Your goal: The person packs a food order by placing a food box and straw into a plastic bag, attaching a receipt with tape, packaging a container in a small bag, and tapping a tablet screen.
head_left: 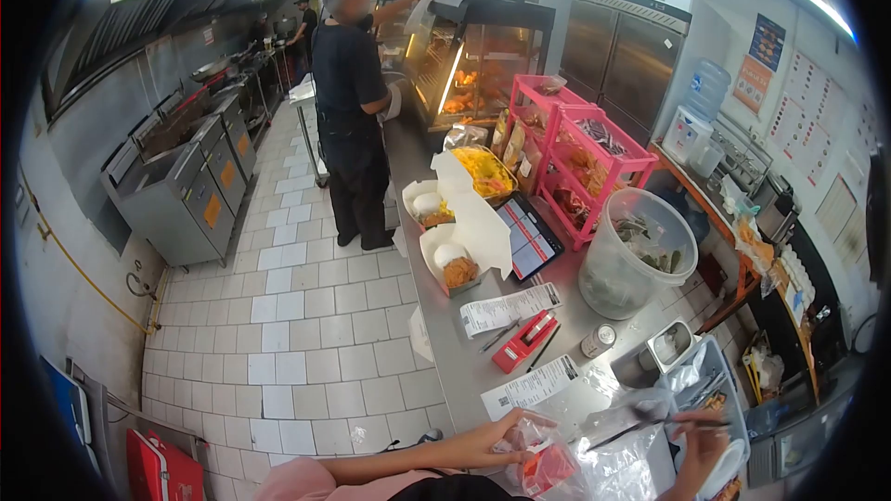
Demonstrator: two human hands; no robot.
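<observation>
As left hand [494, 441] grips bag [546, 466], utensil [652, 420] in right [703, 450]

Single view, head-worn, wide-angle, dark curved border. Looks from above the bare left hand [492, 443], forward and down over its grip on a clear plastic bag with red contents [548, 466]. Grip close to lens, at bottom edge; bare right hand [705, 453] also near, right of grip. Long stainless-steel counter [464, 364] runs away beyond grip; pale tiled floor [320, 353] left of it; lit glass food warmer [483, 60] farther off, near top.
</observation>
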